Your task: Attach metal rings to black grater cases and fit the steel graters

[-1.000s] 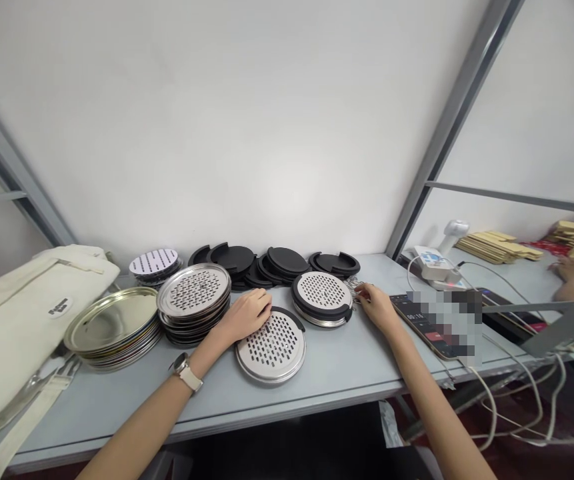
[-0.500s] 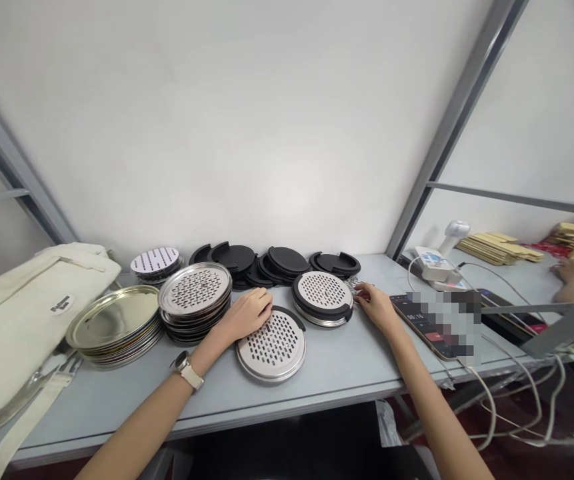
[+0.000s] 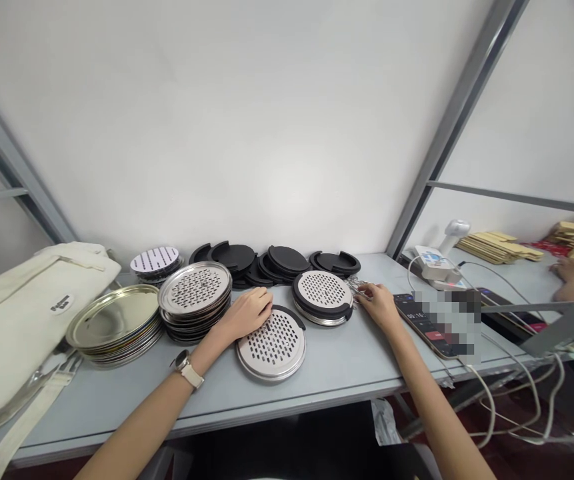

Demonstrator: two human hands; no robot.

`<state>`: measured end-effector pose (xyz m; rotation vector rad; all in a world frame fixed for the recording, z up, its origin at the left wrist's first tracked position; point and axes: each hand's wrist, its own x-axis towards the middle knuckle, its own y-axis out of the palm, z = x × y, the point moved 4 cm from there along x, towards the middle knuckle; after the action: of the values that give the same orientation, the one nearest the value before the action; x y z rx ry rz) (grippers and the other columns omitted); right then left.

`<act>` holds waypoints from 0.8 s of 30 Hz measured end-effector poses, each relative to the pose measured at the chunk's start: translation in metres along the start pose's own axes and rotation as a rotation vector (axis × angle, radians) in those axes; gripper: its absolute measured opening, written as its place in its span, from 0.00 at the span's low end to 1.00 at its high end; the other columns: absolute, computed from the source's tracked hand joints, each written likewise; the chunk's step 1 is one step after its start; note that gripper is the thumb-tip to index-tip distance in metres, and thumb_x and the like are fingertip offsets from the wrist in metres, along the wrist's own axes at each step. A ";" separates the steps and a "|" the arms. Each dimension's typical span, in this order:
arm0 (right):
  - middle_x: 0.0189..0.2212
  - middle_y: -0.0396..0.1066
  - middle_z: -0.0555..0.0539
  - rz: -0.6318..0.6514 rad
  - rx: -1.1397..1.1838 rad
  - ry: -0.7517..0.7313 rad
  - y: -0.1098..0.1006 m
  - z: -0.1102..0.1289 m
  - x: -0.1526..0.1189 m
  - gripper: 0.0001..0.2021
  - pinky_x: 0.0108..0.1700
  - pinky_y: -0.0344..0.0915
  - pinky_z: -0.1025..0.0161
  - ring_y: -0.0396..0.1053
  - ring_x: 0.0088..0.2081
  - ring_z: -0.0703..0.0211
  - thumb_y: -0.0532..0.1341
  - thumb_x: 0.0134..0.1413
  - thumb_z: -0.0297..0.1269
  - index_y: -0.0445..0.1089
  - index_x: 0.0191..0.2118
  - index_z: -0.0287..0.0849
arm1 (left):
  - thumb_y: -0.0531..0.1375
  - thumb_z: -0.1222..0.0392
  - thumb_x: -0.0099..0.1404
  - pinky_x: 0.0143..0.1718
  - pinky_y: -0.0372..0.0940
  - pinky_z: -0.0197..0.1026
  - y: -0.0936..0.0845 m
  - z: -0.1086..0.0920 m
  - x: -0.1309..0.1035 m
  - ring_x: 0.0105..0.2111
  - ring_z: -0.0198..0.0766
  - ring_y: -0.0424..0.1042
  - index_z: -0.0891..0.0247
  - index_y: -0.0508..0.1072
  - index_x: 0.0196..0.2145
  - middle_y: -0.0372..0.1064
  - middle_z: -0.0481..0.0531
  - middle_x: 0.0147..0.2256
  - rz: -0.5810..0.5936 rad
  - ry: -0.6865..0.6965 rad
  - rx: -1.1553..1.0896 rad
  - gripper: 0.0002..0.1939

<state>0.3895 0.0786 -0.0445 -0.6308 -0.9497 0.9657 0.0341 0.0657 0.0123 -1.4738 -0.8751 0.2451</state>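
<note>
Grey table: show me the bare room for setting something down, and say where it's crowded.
Bare on the table: between the front disc, right forearm and front edge; also between the gold lids, bag strap and left forearm. Crowded: along the wall, where black holders pile up, and around the left hand, close to the grater stack.

The single view looked from a camera worn on the person's head, above the near-edge side of the worktop [image 3: 347,363], and it faced forward and down across the surface to the pale wall [image 3: 277,120] behind the far edge. It sat near enough that both forearms [image 3: 139,420] entered from below, crossing the near edge, yet reached wide enough to take in the metal posts [image 3: 454,127] by the far left and far right corners.
</note>
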 end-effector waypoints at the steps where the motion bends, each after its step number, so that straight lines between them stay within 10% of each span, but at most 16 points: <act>1: 0.29 0.72 0.42 -0.007 -0.018 0.019 -0.001 -0.002 0.000 0.08 0.40 0.63 0.58 0.70 0.36 0.49 0.61 0.47 0.35 0.73 0.34 0.39 | 0.47 0.64 0.69 0.37 0.59 0.40 0.000 0.000 0.000 0.35 0.39 0.65 0.62 0.64 0.33 0.63 0.50 0.34 -0.001 0.001 0.002 0.09; 24: 0.26 0.69 0.43 -0.117 0.067 -0.062 -0.006 0.003 0.001 0.05 0.40 0.63 0.57 0.66 0.32 0.52 0.60 0.44 0.32 0.74 0.25 0.38 | 0.49 0.65 0.68 0.38 0.60 0.40 0.001 0.001 0.000 0.35 0.39 0.65 0.62 0.65 0.33 0.63 0.50 0.34 -0.037 0.020 -0.012 0.07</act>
<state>0.3897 0.0771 -0.0381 -0.4859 -0.9937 0.9137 0.0336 0.0663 0.0115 -1.4678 -0.8887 0.1973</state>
